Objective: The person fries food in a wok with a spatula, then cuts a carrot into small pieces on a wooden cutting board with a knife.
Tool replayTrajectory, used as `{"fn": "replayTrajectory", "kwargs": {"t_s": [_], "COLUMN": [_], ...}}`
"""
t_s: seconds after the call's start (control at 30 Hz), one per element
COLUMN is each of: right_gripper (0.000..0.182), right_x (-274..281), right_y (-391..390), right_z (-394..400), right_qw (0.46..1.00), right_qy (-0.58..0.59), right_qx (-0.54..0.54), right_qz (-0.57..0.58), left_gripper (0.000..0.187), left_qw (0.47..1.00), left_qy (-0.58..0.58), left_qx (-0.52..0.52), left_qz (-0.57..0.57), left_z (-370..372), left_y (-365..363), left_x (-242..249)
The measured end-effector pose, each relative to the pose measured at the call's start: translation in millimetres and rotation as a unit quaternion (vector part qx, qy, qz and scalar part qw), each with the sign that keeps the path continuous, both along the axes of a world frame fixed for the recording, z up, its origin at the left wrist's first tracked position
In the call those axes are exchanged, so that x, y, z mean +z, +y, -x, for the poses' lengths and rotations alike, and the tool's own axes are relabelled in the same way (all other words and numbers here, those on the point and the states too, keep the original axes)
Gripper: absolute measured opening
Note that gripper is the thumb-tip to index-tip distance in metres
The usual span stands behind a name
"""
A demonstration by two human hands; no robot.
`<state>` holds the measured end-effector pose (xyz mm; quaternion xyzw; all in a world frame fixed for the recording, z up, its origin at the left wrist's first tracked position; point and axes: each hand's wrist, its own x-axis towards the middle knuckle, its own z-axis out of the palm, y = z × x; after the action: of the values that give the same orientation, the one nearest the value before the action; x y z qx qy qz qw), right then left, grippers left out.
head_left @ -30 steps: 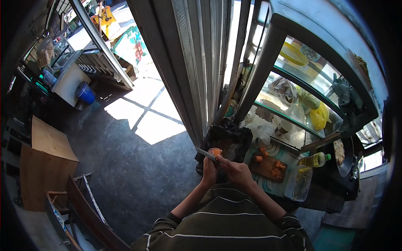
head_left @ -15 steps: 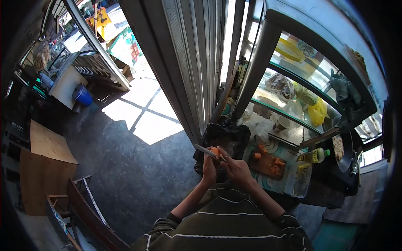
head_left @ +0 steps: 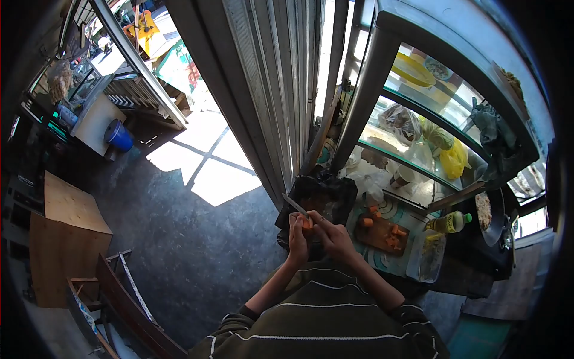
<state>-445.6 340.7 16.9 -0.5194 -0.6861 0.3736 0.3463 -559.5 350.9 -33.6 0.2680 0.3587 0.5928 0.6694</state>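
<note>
In the head view, my left hand (head_left: 298,239) is closed around an orange vegetable piece (head_left: 307,224). My right hand (head_left: 330,234) grips a knife (head_left: 295,205), its blade pointing up and to the left over the piece. Just beyond both hands lies a black plastic bag (head_left: 341,190), spread open. To the right, several cut orange pieces (head_left: 394,238) rest on a brown cutting board (head_left: 373,237). My fingers partly hide the vegetable and the knife handle.
A bottle with a green cap (head_left: 448,223) stands right of the board, near a clear plastic container (head_left: 428,258). The glass display case (head_left: 388,90) rises behind them. A pan (head_left: 491,221) sits far right. Wooden furniture (head_left: 72,239) and a blue bucket (head_left: 118,136) are at left.
The knife and my right hand have shifted slightly; the blade now points more steeply upward and sits a little higher. Less of the orange piece shows between my hands.
</note>
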Motion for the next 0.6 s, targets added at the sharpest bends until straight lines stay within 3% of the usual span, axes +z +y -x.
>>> {"fn": "replayTrajectory", "kwargs": {"t_s": [0.1,0.17,0.2,0.23,0.27,0.33,0.47,0.57,0.6], "right_gripper": [0.039,0.039,0.038,0.037,0.037,0.038,0.041,0.042,0.042], "right_x": [-20.6,-21.7,-7.5,1.6,3.3,5.1,10.8,7.5,9.2], "right_y": [8.8,8.9,8.7,11.0,14.3,18.2,20.3,20.8,17.4], "right_z": [5.0,4.0,0.1,-4.2,-8.9,-18.3,-26.8,-26.9,-21.2], "right_qw": [0.994,0.986,0.939,0.837,0.837,0.734,0.709,0.715,0.833], "right_qy": [0.1,0.164,0.304,0.425,0.425,0.478,0.509,0.491,0.387], "right_qx": [-0.003,-0.005,-0.009,-0.012,-0.011,-0.026,0.016,0.034,0.006], "right_qz": [-0.031,-0.029,0.163,0.344,0.344,0.482,0.488,0.497,0.395], "left_gripper": [0.018,0.022,0.022,0.025,0.028,0.029,0.031,0.03,0.03], "left_qw": [1.0,0.993,0.994,0.985,0.966,0.955,0.928,0.919,0.919], "left_qy": [-0.009,-0.042,-0.041,-0.121,-0.199,-0.225,-0.274,-0.309,-0.309], "left_qx": [0.002,-0.011,-0.011,-0.08,-0.148,-0.156,-0.165,-0.204,-0.203], "left_qz": [0.017,0.105,0.105,0.089,0.072,0.116,0.189,0.135,0.135], "left_z": [1.7,4.1,9.1,15.8,19.8,18.8,21.9,28.6,29.4], "left_y": [4.4,9.0,10.4,13.8,15.6,16.4,20.7,22.9,23.7], "left_x": [14.5,23.4,17.8,9.5,1.7,19.9,30.1,12.0,10.3]}}
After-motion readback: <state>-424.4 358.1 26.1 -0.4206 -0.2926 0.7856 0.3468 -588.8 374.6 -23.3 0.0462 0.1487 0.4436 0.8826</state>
